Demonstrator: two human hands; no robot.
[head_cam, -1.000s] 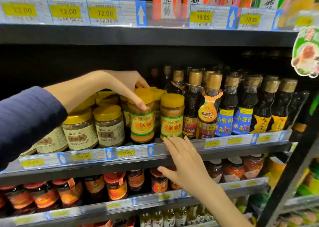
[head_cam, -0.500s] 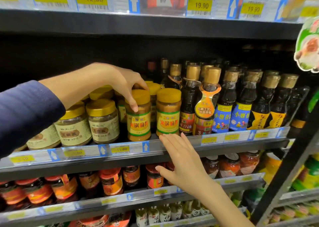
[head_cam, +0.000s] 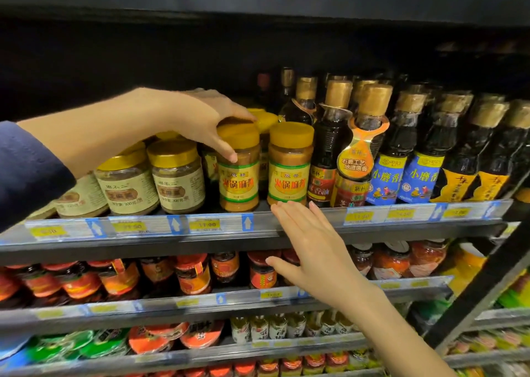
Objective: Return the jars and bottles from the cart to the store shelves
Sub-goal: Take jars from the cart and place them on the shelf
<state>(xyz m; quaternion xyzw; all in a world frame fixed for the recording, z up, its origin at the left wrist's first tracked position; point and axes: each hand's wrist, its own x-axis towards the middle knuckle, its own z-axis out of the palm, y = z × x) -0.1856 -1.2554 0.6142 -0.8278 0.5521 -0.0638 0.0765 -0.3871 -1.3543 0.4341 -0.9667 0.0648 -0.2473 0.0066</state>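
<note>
Broadly, the shelf [head_cam: 86, 250] spans the view left to right, its price rail [head_cam: 206, 224] along the near edge, with a lower shelf [head_cam: 114, 319] of red-lidded jars [head_cam: 195, 273] beneath. Dark bottles [head_cam: 329, 153] with gold caps crowd its right half, rows deep toward the far wall; pale-labelled jars [head_cam: 177, 176] take the left part. Between the two groups stand yellow-lidded sauce jars [head_cam: 265, 120], and the task's jar [head_cam: 239, 181] is the left one of the front pair, upright just behind the rail, long axis vertical, its twin jar [head_cam: 289, 170] just beside it on the right. The left hand [head_cam: 200, 114] reaches in from the left and above, its grip clasped over the jar's lid [head_cam: 243, 135], one finger down the near side and the thumb at the far right edge. The right hand [head_cam: 312, 242] is flat, fingers straight, holding nothing, its fingertips [head_cam: 279, 209] at the rail under the twin jar; whether they touch it I cannot tell. The jar sits straight below the left grip, so that hand is the nearer one; since the jar looks seated on the shelf, I judge the coming move to be a plain letting go, lifting up and back toward the near side without knocking the neighbours
</note>
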